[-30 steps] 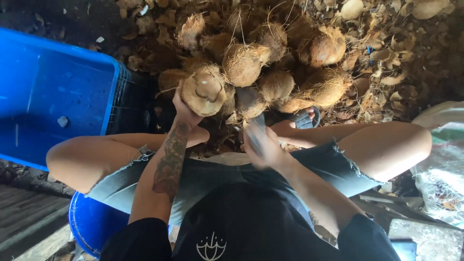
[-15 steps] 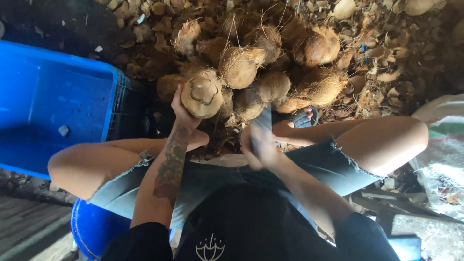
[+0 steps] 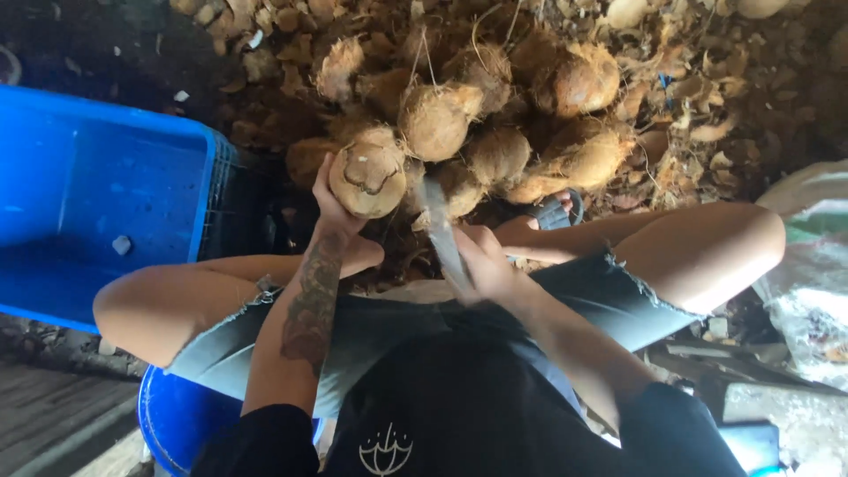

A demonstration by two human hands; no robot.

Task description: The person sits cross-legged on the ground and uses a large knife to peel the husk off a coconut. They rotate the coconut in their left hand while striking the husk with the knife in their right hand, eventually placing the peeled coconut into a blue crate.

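My left hand (image 3: 329,199) grips a brown, partly husked coconut (image 3: 368,174) and holds it up in front of my knees. In my right hand (image 3: 484,261) is a knife (image 3: 439,228), its pale blade blurred and pointing up toward the coconut, just to its right. I sit with bare knees spread, in denim shorts and a black top. Directly behind the held coconut lies a pile of husked coconuts (image 3: 495,115).
A big blue plastic crate (image 3: 97,194) stands at my left. Under me is a blue bucket (image 3: 177,415). Husk scraps (image 3: 689,115) cover the ground around the pile. A white sack (image 3: 813,265) lies at the right, and a sandal (image 3: 556,212) sits by my right leg.
The knife has risen in my right hand, its blade now beside the coconut. My left hand keeps the coconut in about the same place.
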